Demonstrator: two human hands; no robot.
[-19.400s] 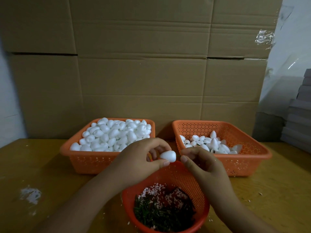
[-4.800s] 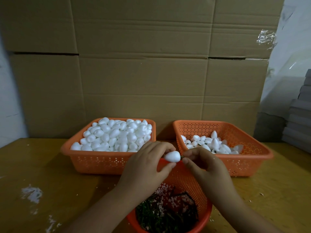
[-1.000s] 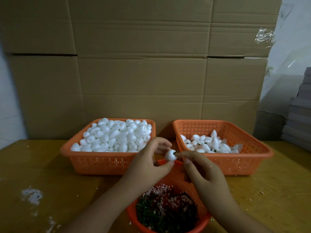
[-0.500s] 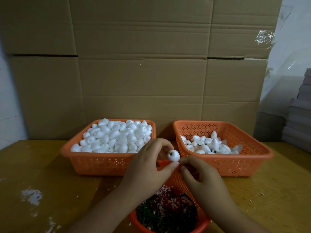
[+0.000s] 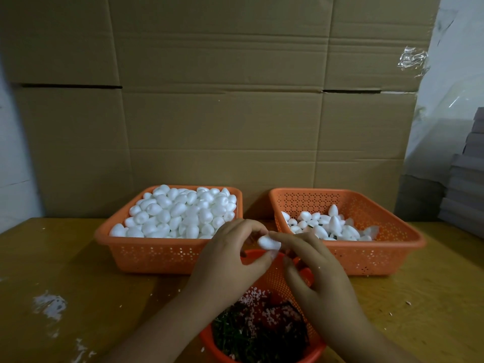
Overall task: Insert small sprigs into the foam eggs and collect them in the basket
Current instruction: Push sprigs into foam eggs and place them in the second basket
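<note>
A white foam egg (image 5: 268, 243) sits between both hands above the round orange bowl (image 5: 277, 273) of dark green sprigs (image 5: 251, 334). My left hand (image 5: 230, 263) pinches the egg with thumb and fingers. My right hand (image 5: 314, 273) touches the egg's right end with its index finger and thumb; any sprig there is hidden. The left orange basket (image 5: 157, 254) is heaped with plain foam eggs (image 5: 180, 213). The right orange basket (image 5: 379, 255) holds several eggs (image 5: 327, 226) with dark bits among them.
A wall of cardboard boxes (image 5: 222, 113) stands right behind the baskets. Grey stacked sheets (image 5: 468, 184) rise at the far right. White foam crumbs (image 5: 49, 305) lie on the wooden table (image 5: 65, 271) at the left.
The egg has turned from end-on to lying sideways between my hands. My right hand rose from just below the egg up to its right end.
</note>
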